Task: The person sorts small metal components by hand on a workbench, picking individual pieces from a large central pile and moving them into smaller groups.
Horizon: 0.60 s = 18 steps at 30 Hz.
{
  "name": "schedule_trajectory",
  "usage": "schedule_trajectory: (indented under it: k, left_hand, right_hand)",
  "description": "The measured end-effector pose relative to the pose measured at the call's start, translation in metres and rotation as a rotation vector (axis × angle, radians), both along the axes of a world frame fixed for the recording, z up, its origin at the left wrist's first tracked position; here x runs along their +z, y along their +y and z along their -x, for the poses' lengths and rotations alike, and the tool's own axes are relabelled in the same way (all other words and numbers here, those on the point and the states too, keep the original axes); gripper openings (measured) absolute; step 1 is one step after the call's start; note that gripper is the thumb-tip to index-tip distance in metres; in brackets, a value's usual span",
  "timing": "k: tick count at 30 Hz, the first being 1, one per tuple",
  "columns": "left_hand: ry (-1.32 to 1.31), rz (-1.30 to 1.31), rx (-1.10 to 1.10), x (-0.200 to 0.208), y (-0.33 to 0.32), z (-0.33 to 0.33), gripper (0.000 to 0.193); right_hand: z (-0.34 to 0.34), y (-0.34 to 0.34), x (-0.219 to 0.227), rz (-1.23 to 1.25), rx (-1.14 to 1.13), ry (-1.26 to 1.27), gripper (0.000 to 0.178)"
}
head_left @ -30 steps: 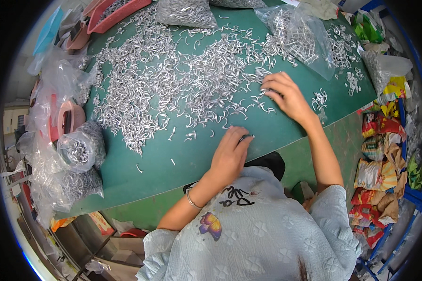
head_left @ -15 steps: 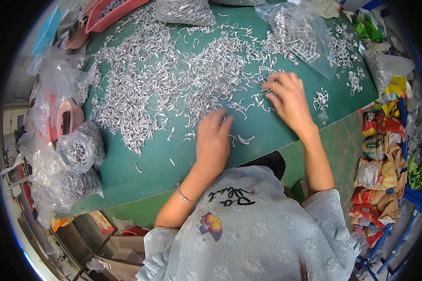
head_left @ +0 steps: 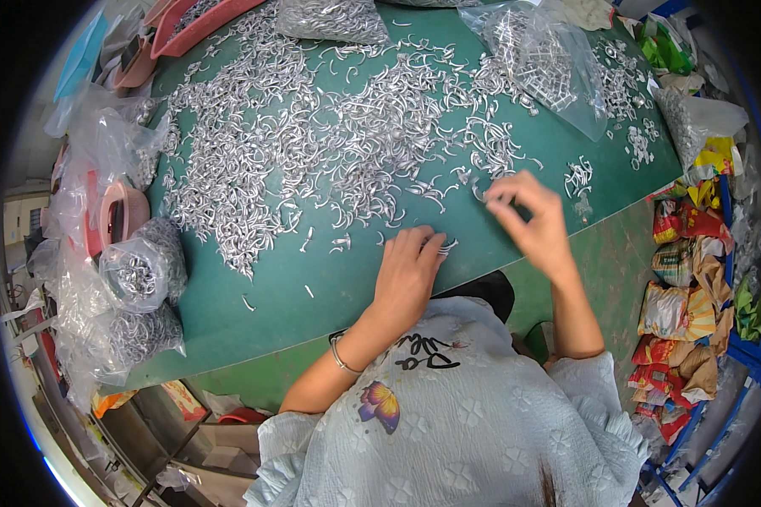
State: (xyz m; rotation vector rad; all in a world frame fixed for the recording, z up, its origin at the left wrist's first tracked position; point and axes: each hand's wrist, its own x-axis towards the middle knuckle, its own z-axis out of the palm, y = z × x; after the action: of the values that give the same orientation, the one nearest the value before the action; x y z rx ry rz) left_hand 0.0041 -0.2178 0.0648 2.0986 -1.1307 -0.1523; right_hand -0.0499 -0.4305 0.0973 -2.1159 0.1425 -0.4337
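Observation:
A great many small curved silvery metal pieces [head_left: 380,139] lie loose in a spread over the green table [head_left: 254,329]. My left hand [head_left: 410,275] rests low on the tabletop near its front edge, fingers bent and close together. A few curved pieces [head_left: 448,247] show beside its fingertips; whatever lies under the fingers is hidden. To the right, my right hand [head_left: 533,221] is just off the near side of the spread, thumb and fingers closed in a pinch. One curved metal piece [head_left: 478,191], slightly blurred, sticks out at its fingertips.
Clear bags of metal parts [head_left: 541,63] lie on the far side. More filled bags [head_left: 148,266] and a pink container [head_left: 125,215] stand at the left edge. A small separate pile [head_left: 578,177] lies right of my right hand. Colourful packages [head_left: 676,313] fill a rack at right.
My left hand has slid right and nearer, over the few pieces by the table edge. My right hand has drawn back toward me from the spread, with a curved piece at its fingertips.

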Motion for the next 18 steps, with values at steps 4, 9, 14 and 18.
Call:
schedule_trajectory:
  k: [4, 9, 14, 18]
  left_hand:
    - [0.058, 0.053, 0.085, 0.002, -0.004, 0.003, 0.04]
    - [0.048, 0.023, 0.109, 0.003, -0.003, 0.003, 0.041]
    - [-0.164, -0.048, -0.122, -0.001, -0.026, 0.004, 0.041]
    - [-0.121, -0.01, -0.12, -0.009, -0.021, 0.003, 0.037]
  right_hand:
    - [0.015, 0.022, -0.011, 0.314, 0.202, 0.088, 0.019]
    - [0.01, 0.004, 0.004, 0.077, 0.309, 0.138, 0.019]
    - [-0.016, -0.017, 0.003, 0.386, -0.101, 0.0, 0.022]
    - [-0.027, 0.007, -0.017, 0.602, 0.019, -0.001, 0.018]
